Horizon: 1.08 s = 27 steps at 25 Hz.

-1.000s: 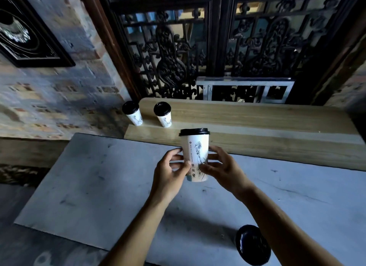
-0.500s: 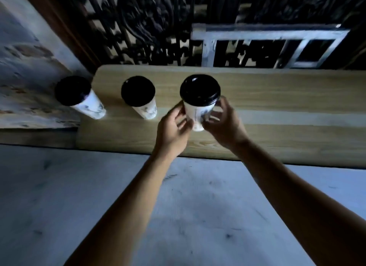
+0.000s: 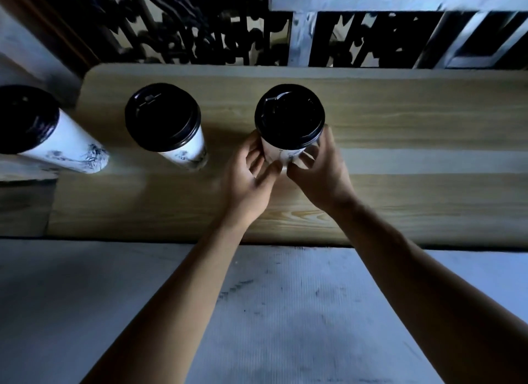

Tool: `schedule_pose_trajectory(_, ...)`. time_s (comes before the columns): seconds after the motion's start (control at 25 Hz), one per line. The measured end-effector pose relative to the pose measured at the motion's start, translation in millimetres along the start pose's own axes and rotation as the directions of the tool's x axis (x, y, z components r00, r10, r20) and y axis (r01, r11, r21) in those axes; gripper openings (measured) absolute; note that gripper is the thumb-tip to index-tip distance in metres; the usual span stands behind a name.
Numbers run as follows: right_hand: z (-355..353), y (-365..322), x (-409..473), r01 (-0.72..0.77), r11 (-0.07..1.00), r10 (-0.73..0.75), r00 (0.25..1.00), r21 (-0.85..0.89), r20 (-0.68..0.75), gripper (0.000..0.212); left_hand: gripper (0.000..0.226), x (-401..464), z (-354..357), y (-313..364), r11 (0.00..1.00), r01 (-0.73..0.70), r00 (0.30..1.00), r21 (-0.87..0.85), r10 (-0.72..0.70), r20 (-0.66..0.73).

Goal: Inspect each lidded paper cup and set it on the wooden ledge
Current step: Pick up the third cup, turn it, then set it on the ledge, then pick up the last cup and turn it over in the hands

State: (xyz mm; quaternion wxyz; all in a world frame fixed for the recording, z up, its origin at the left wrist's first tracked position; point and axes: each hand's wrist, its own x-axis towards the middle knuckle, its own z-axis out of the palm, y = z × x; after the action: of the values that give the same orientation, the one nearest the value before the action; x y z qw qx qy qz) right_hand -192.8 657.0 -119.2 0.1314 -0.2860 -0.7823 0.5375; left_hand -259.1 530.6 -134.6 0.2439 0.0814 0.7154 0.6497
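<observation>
On the ledge (image 3: 400, 120), near its middle, stands the third cup (image 3: 288, 120), upright, black lid on top, and I have both hands on its lower wall. Left hand (image 3: 248, 180) wraps the near-left side, right hand (image 3: 320, 172) the near-right; thumbs nearly meet at the front of the base. Both grasp the cup; neither has let go. Whether the base bears fully on the wood I cannot tell, since my fingers hide it. Two-handed hold low down looks deliberate: a tall paper cup with a heavy lid end is tippy, and steadying at the base keeps it plumb while it settles. To its left, well apart, a second cup (image 3: 165, 120) stands on the ledge alone; farther left a first cup (image 3: 43, 129) stands at or just past the ledge's end, where the wide lens makes it appear to lean, and I cannot say whether it rests on the ledge or on something beside it. All three sit in one row, evenly spaced, which suits a line-up of checked cups. Behind the ledge runs a dark carved screen (image 3: 200, 26); in front lies a grey table (image 3: 85, 312), my forearms across it. My judgement: this step is at the release point. Next I should ease both hands off outward without nudging the wall, lest the cup rock.
</observation>
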Motion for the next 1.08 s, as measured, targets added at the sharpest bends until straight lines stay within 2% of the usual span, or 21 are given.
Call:
schedule_pose_trajectory(0.2, -8, -8, -10, -0.094, 0.995, 0.096, 0.993, -0.028, 0.075, 0.089, 0.07, -16, 0, 12, 0.994, 0.084, 0.996, -0.067, -0.085, -0.008)
schedule_pose_trajectory(0.28, -27, -15, -30, -0.125, 0.987, 0.131, 0.99, -0.097, 0.054, 0.083, 0.067, -39, -2, 21, 0.992, 0.122, 0.988, -0.034, -0.125, -0.091)
schedule_pose_trajectory(0.4, -79, -33, -82, -0.156, 0.962, 0.171, 0.984, -0.224, 0.049, 0.067, 0.056, -96, -5, 37, 0.992, 0.106, 0.975, 0.065, -0.091, -0.203)
schedule_pose_trajectory(0.52, -148, -47, -152, -0.097, 0.956, 0.122, 0.99, -0.276, 0.073, 0.044, 0.047, -176, 5, 45, 0.985, 0.086, 0.969, 0.152, -0.048, -0.243)
schedule_pose_trajectory(0.6, -192, -50, -207, -0.074, 0.948, 0.1, 0.993, -0.309, 0.069, 0.029, 0.048, -240, 19, 48, 0.965, 0.03, 0.985, 0.26, 0.016, -0.174)
schedule_pose_trajectory(0.68, -238, -54, -270, -0.027, 0.947, 0.059, 0.994, -0.32, 0.09, 0.021, 0.053, -314, 34, 45, 0.927, -0.044, 0.999, 0.372, 0.053, -0.013)
schedule_pose_trajectory(0.76, -278, -54, -329, 0.059, 0.936, -0.009, 0.99, -0.348, 0.142, 0.016, 0.053, -387, 46, 31, 0.891, -0.041, 0.992, 0.452, -0.017, 0.125)
schedule_pose_trajectory(0.84, -305, -45, -381, 0.104, 0.922, -0.036, 0.982, -0.372, 0.185, 0.015, 0.075, -448, 60, 17, 0.807, -0.021, 0.959, 0.59, -0.151, 0.241)
schedule_pose_trajectory(0.92, -313, -34, -419, 0.076, 0.931, -0.006, 0.981, -0.357, 0.194, 0.017, 0.106, -484, 77, 6, 0.697, -0.044, 0.906, 0.715, -0.273, 0.322)
schedule_pose_trajectory(0.96, -314, -27, -435, 0.036, 0.94, 0.033, 0.98, -0.34, 0.196, 0.019, 0.115, -492, 89, 4, 0.674, -0.041, 0.888, 0.737, -0.314, 0.337)
schedule_pose_trajectory(1.08, -304, -12, -466, -0.085, 0.954, 0.152, 0.964, -0.288, 0.219, 0.035, 0.124, -490, 124, -6, 0.702, -0.068, 0.877, 0.709, -0.297, 0.377)
